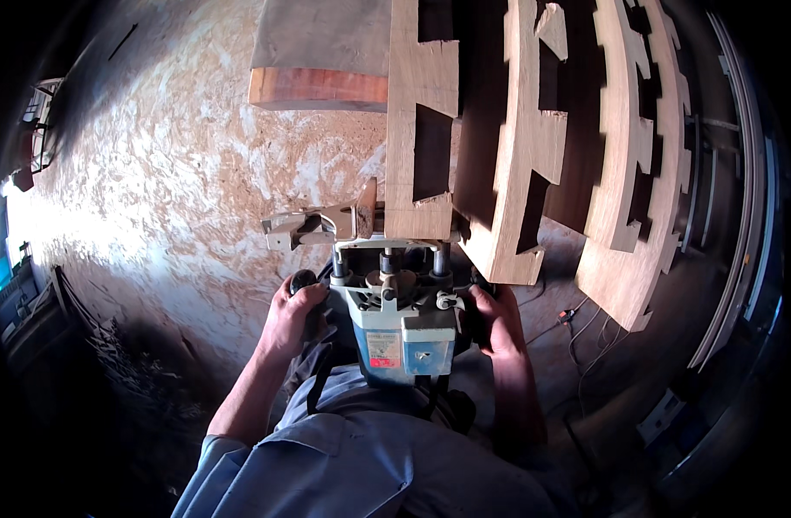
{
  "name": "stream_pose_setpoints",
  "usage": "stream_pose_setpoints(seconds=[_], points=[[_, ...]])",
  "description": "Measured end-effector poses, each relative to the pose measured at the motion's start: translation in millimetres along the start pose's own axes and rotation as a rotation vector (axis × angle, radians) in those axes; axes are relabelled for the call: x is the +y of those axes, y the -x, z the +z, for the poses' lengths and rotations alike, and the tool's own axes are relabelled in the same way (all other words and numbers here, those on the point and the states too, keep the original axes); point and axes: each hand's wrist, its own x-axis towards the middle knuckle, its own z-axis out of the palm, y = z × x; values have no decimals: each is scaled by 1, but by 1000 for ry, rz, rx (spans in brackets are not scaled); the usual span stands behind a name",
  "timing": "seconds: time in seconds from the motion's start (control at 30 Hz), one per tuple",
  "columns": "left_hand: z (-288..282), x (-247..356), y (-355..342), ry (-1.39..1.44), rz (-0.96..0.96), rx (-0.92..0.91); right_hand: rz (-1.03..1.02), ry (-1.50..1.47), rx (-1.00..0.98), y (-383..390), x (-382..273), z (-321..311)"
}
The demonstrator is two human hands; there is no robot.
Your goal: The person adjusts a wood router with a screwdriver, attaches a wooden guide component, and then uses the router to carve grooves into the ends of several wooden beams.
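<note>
Two bare hands hold one plunge router [374, 345] close before the torso, at the lower end of the leftmost board [404, 173]; whether its base touches the wood is hard to tell. The left hand [292, 318] wraps its fingers around a black side knob [303, 279], thumb laid over toward the machine. The right hand [497, 321] has its fingers curled in at the router's other side, where the grip is mostly hidden in shadow. The left forearm slants up and inward from a blue-grey sleeve [212, 466]; the right rises nearly upright.

Four pale notched edges stand side by side, running rightward from the leftmost board, which shows two dovetail-shaped sockets. Left of it lie one thick block [318, 89] with a reddish-brown edge and, lower, one metal clamp-like fitting [300, 231]. A cable [574, 350] trails at the right.
</note>
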Motion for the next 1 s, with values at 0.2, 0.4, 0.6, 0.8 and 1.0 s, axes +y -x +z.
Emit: stream_pose_setpoints(seconds=[0.2, 0.4, 0.6, 0.8, 1.0], points=[[7, -3, 0, 13, -6, 5, 3, -11, -12, 2, -7, -5], [12, 1, -1, 9, -4, -8, -24, 9, 8, -1, -6, -9], [9, -5, -3, 10, -4, 0, -62, 32, -12, -4, -4, -8], [6, -5, -4, 7, -3, -16, -66, 10, -6, -1, -3, -5], [4, -7, -6, -12, 7, 7, -45, 53, 7, 2, -3, -5]])
